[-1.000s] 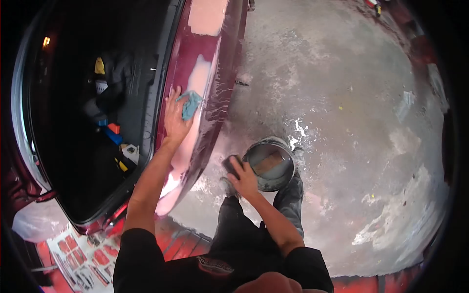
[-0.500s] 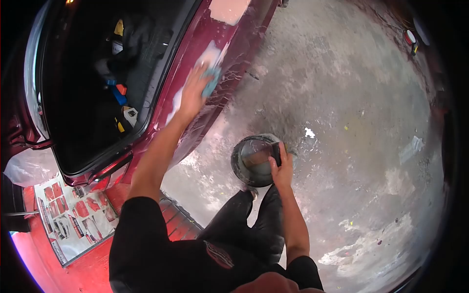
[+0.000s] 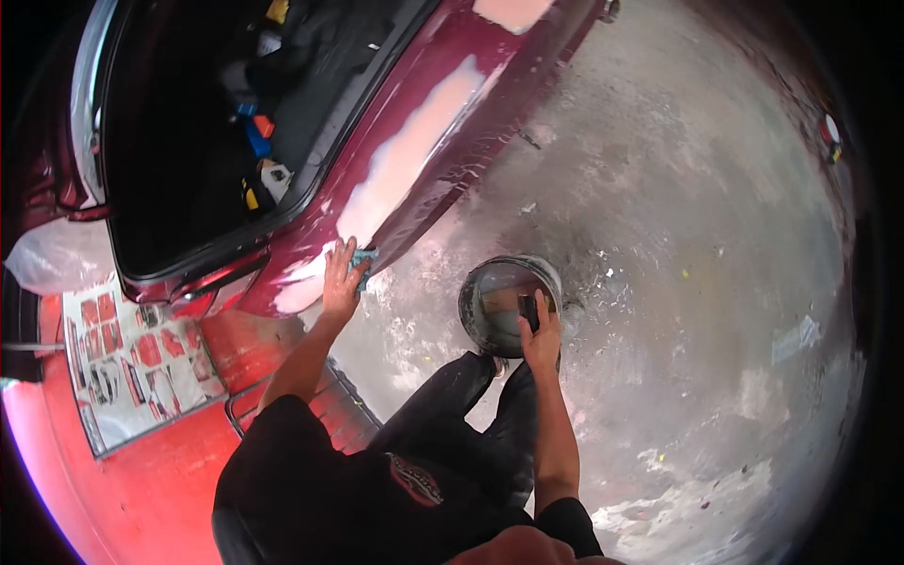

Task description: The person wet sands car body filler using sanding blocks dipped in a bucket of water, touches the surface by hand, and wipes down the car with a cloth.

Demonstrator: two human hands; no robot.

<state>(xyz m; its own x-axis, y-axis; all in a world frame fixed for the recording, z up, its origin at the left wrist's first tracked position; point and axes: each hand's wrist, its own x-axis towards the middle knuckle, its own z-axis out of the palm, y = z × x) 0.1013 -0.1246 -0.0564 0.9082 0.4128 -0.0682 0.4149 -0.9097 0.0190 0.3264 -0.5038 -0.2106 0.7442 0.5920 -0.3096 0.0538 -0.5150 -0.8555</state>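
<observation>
My left hand (image 3: pixel 341 281) rests near the lower end of the dark red car panel (image 3: pixel 391 104), with a teal cloth (image 3: pixel 363 267) gripped at its right side. Above the hand a long pale pink patch (image 3: pixel 410 151) runs up the wet panel. In my right hand (image 3: pixel 541 337) is a dark block (image 3: pixel 528 311), held over the round bucket (image 3: pixel 468 315). Cloudy liquid fills the bucket, and a brown piece (image 3: pixel 499 299) shows in it.
The open car trunk (image 3: pixel 188 169) at the upper left holds several coloured items. A printed sheet (image 3: pixel 141 367) lies on the red surface (image 3: pixel 188 452) at the lower left. Grey concrete floor (image 3: pixel 697 311) extends to the right.
My left hand and the cloth have moved down the panel to its lower end. My right hand with the dark block has moved from the bucket's left side to over its right part. The view has turned.
</observation>
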